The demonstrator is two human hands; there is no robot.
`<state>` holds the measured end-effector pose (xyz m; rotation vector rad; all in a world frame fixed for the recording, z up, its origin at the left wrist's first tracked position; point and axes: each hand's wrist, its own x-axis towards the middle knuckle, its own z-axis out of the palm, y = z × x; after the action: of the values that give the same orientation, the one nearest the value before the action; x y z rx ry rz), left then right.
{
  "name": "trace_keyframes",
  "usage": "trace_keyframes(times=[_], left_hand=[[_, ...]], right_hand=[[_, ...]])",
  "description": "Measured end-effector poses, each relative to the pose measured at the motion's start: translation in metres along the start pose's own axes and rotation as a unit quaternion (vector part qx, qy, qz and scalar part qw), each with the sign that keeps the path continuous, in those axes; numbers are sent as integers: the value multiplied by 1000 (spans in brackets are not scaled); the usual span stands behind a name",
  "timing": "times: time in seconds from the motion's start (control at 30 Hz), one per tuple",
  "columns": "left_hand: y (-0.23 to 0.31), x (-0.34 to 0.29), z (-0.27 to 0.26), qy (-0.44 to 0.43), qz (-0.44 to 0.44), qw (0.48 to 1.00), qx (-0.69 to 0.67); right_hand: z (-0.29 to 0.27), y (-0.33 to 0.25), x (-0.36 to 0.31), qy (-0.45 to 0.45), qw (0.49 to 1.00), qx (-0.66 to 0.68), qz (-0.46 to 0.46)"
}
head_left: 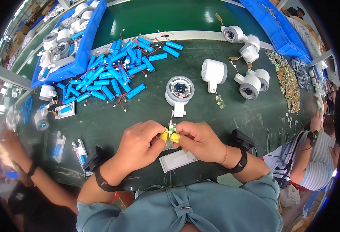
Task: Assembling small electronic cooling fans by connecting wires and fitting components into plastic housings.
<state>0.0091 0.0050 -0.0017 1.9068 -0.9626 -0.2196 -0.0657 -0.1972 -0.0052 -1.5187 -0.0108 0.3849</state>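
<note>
Both hands meet in front of me at a small green circuit board (172, 127). My left hand (139, 142) pinches its left side between thumb and finger, and my right hand (201, 141) grips the right side. Yellow wrapping covers the tips of both thumbs. Thin wires run from the board up to a white handheld device (175, 101) with a round grey-rimmed head, lying just beyond my fingers. Below my hands a white rectangular plastic shell (177, 161) lies on the table. A small clear or pale part shows under my fingertips, too hidden to name.
Blue cylindrical batteries (117, 65) with red leads lie heaped at the far left, beside a blue crate (87, 58) of white devices. More white devices (214, 73) and a pile of small boards (285, 79) lie to the right. Co-workers' arms (21, 152) reach in at both sides.
</note>
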Motion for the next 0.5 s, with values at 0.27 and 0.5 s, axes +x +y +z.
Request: trace_keyframes(times=[0.27,0.5], left_hand=[[8,-3,10,21,12,995,94],[12,-5,15,34,-21,998,40]], right_hand=[[9,0,2,108,955,-239,-137],[14,9,1,140,913,-337,-182]])
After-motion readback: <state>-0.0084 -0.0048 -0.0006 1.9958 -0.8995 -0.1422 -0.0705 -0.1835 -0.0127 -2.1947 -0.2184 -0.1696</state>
